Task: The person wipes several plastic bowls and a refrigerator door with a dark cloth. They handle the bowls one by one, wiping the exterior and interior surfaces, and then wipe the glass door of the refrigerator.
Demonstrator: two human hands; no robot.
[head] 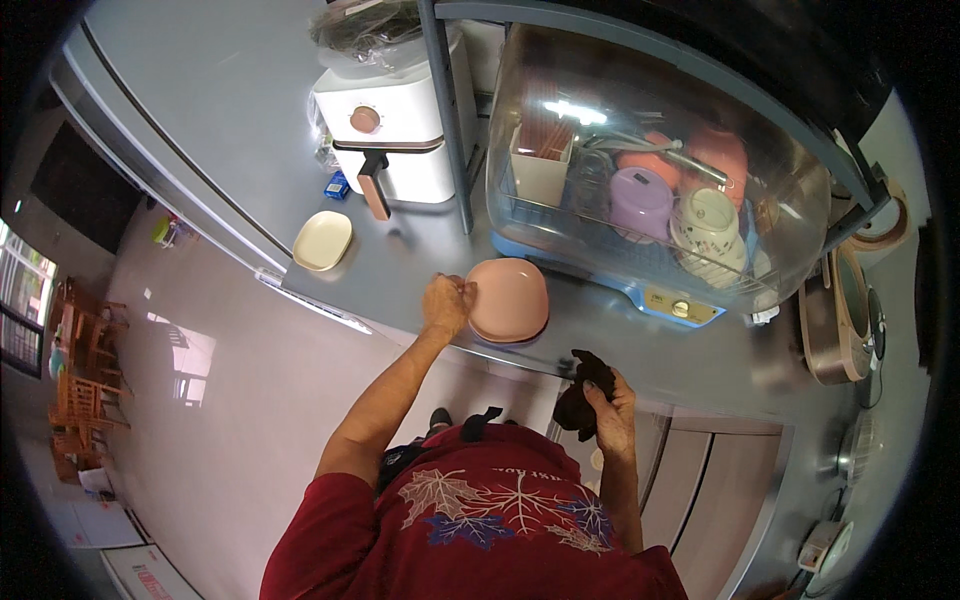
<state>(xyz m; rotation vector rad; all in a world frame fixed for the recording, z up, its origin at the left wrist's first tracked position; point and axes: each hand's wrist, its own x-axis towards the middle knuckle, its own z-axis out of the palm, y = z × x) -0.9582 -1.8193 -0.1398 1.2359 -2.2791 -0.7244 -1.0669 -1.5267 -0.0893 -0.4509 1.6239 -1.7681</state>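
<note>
A pink square plate with rounded corners is at the counter's front edge, and a sliver of a purple rim shows beneath it. My left hand pinches the pink plate's left rim, its fingertips partly hidden. Bunched in my right hand is a dark brown cloth, held just off the counter edge, to the right of the plate. Farther left, a cream square dish lies by itself on the grey counter.
A white air fryer stands behind the cream dish, beside a small blue box. A clear-domed dish rack with cups and chopsticks sits under a grey metal shelf frame. Appliances, including an oval-lidded cooker, line the right side.
</note>
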